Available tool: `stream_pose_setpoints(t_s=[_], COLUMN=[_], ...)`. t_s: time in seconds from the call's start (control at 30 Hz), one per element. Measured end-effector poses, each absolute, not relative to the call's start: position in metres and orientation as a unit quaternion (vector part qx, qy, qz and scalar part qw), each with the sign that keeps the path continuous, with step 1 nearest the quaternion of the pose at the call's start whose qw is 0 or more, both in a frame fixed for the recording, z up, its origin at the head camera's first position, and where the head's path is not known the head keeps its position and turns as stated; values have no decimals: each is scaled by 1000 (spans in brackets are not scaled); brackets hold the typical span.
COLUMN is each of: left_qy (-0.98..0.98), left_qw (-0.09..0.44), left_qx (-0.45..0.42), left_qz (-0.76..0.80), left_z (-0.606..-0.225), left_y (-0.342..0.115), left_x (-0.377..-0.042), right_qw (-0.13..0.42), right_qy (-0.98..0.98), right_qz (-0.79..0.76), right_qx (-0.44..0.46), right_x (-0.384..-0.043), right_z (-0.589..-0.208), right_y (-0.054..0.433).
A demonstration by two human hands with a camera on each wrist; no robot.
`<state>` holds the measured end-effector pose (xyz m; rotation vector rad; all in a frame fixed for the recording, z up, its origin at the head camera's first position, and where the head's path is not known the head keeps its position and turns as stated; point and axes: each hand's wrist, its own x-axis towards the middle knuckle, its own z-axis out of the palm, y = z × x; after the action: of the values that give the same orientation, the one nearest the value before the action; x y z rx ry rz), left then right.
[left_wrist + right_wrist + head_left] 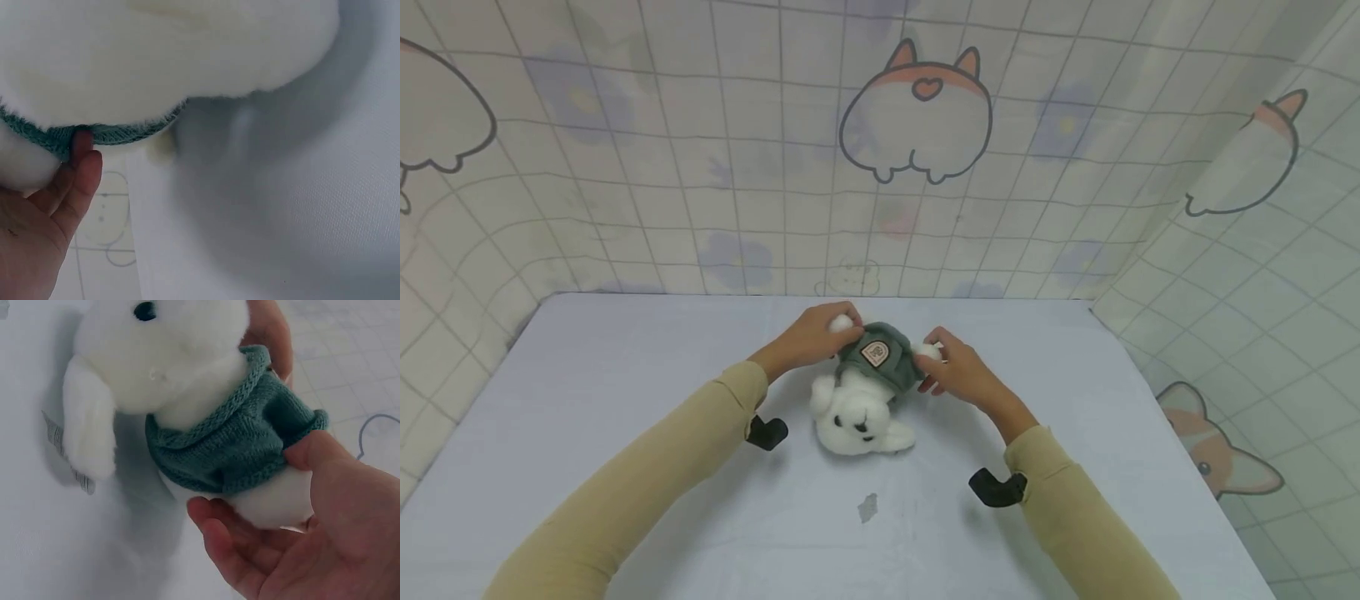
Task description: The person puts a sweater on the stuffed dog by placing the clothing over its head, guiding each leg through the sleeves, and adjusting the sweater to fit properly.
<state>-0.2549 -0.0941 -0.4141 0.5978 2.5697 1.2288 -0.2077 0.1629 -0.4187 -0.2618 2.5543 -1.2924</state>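
A white plush dog (857,421) with floppy ears lies face up, its head toward me and its body away. It wears a green knitted sweater (891,367) with a pale badge on the front. My left hand (816,333) grips the sweater's edge beside one white paw; in the left wrist view, the fingertips of that hand (53,209) pinch the green knit. On the opposite side, my right hand (962,367) holds the other paw and the hem. The right wrist view shows the right thumb (315,450) on the sweater's edge, with fingers curled beneath the white limb.
The plush is over a white-covered table (662,500), which bears a small grey patch (867,507) in front of the head. A grid-patterned curtain (737,167) with cartoon dogs rises behind the table and along the sides. Each wrist carries a black device (997,487).
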Motion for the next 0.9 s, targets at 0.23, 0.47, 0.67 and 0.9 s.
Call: stream_pose_setpoints(t_s=[0.23,0.47,0.67,0.9], left_qy=[880,881,877,880], left_qw=[118,108,117,93], left_qx=[205,190,187,201], left_qz=[411,419,426,420], left_z=[-416,-417,-418,-418], left_y=[-94,-98,-99,-101], left_x=[-256,-253,-252,-249], right_qw=[144,138,120,67], right_qy=[882,890,889,897], right_qz=[-435,-423,-431,-422], right_qx=[-108,-99,-96,-109], right_x=[-208,-208,-207,-208], right_z=[-417,-418,-417,-418], right_y=[153,147,144,139])
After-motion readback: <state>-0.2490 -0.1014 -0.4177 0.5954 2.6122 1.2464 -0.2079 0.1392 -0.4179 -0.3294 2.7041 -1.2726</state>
